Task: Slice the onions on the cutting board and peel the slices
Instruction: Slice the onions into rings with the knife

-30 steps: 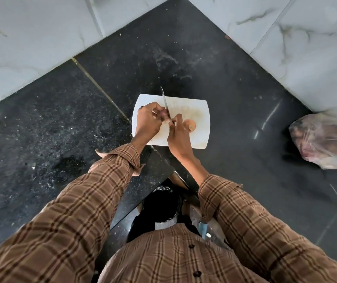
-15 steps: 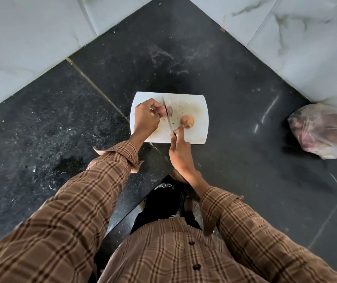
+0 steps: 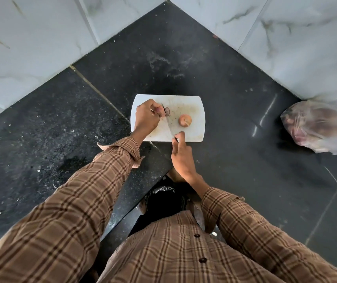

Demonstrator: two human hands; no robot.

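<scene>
A white cutting board (image 3: 194, 103) lies on the black counter. My left hand (image 3: 146, 117) holds a small reddish onion piece (image 3: 160, 110) at the board's left side; a cut slice (image 3: 167, 111) sits just right of the blade. My right hand (image 3: 181, 156) grips the handle of a knife (image 3: 169, 126), near the board's front edge. The thin blade runs up to the onion piece, between it and the slice. A whole pale onion (image 3: 185, 120) lies on the board to the right of the blade.
White marble-tiled walls (image 3: 40, 37) meet in a corner behind the board. A clear plastic bag of onions (image 3: 314, 127) lies on the counter at the right wall. A dark bin with a black liner (image 3: 163, 199) stands below the counter edge.
My right hand has drawn back toward me with the knife, off the board's middle to its front edge. A slice now lies separated beside the onion piece. The whole onion is uncovered.
</scene>
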